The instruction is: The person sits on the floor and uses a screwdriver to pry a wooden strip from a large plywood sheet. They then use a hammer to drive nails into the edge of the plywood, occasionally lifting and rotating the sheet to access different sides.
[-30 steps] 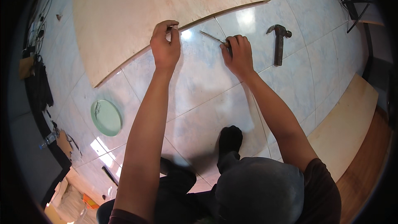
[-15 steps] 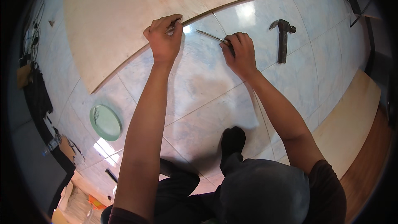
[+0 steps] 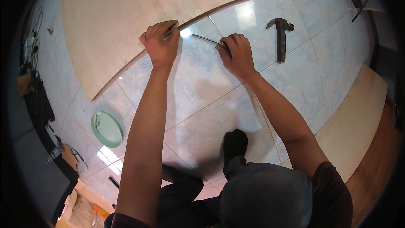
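A large pale plywood sheet [image 3: 139, 17] lies on the blue-white tiled floor [image 3: 202, 97]. My left hand [image 3: 161, 44] is at the sheet's near edge, fingers closed on a small thin object I cannot identify. My right hand [image 3: 237, 55] rests on the floor a little to the right, gripping a thin metal tool [image 3: 206, 39] whose tip points left toward the sheet's edge. A hammer [image 3: 280, 38] with a dark handle lies on the tiles to the right of my right hand, untouched.
A round green lid [image 3: 106, 129] lies on the floor at the left. Another wooden board [image 3: 358, 118] lies at the right. Cables and dark objects [image 3: 36, 88] line the left edge. My dark-clad legs [image 3: 234, 147] are below.
Both hands stay at the sheet's edge with their grips unchanged. The view has shifted slightly, so everything sits a little lower in the picture.
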The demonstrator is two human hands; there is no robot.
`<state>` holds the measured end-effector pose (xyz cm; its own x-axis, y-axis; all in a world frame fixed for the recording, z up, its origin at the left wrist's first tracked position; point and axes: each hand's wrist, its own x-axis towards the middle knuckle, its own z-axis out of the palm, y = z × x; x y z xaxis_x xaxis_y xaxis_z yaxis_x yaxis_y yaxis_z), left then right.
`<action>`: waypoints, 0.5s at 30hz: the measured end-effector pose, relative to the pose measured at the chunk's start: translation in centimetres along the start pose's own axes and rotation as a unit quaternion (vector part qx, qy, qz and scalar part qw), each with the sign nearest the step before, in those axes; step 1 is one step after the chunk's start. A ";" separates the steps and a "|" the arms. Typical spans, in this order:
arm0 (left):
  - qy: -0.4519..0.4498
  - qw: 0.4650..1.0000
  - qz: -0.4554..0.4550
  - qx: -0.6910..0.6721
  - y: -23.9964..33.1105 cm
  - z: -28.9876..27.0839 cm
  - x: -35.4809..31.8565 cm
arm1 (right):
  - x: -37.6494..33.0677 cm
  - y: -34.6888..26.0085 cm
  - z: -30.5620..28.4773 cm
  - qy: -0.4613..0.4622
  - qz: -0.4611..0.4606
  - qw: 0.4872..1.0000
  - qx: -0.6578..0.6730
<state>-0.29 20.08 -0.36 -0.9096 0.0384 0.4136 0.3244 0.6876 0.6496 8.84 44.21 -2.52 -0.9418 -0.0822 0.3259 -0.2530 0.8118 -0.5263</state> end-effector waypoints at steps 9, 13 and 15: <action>0.017 1.000 0.010 0.022 -0.2 0.3 -0.2 | 0.7 -1.5 -0.3 0.029 0.101 0.985 0.138; 0.016 1.000 0.000 0.013 -0.2 0.4 -0.2 | 2.2 -3.6 -0.8 0.001 0.126 0.973 0.192; 0.018 1.000 0.007 0.005 -0.3 0.3 -0.1 | 2.7 -4.4 -0.7 -0.052 0.164 0.967 0.187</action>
<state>-0.34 20.12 -0.84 -0.8946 0.0225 0.4463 0.3353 0.6940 0.6372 7.56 40.79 1.25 -0.9973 0.0702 0.0235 0.0181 0.5392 -0.8420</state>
